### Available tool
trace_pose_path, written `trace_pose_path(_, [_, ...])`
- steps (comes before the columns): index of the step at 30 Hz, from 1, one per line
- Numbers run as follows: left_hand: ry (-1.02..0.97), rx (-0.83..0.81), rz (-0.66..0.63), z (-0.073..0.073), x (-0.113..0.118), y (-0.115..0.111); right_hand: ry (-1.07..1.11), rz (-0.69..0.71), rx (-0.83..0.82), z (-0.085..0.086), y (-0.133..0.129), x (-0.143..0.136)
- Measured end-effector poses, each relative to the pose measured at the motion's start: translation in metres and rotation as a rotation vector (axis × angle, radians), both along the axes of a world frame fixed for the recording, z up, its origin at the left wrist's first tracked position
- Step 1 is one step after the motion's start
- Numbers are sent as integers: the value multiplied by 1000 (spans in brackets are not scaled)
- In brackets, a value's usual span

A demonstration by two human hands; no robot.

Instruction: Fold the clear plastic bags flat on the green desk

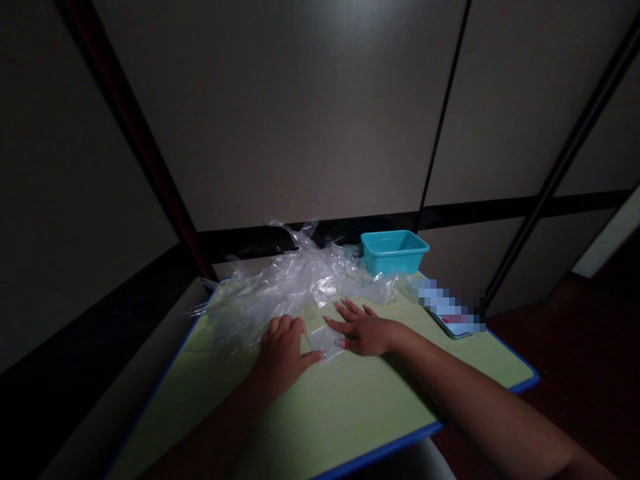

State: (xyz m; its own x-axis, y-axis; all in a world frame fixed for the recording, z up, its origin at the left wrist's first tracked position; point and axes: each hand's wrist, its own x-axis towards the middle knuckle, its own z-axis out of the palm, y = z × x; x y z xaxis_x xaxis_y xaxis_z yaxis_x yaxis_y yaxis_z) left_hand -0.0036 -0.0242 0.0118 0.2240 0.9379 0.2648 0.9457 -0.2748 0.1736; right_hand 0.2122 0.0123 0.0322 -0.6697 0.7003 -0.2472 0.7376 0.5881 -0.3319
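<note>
A small folded piece of clear plastic point(323, 339) lies flat on the table between my hands. My left hand point(284, 347) rests at its left side, the thumb stretched onto its near edge and the other fingers bent on the tabletop. Across from it, my right hand point(369, 333) lies palm down with fingers spread, the fingertips over the plastic's right side and the table. Just beyond both hands is a loose heap of crumpled clear plastic bags point(280, 283), which spreads over the back and left of the table. Neither hand is wrapped around anything.
The light green table point(300, 427) has a blue edge. A turquoise plastic basin point(395, 261) stands at its back right corner. Near the right edge lies a flat phone-like object point(450, 313), partly blurred out. Wardrobe-like panels point(310, 120) rise behind the table.
</note>
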Motion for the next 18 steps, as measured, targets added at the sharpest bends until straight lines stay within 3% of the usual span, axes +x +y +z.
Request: trace_pose_path(18, [1, 13, -13, 1, -1, -1, -21, -1, 3, 0, 0, -1])
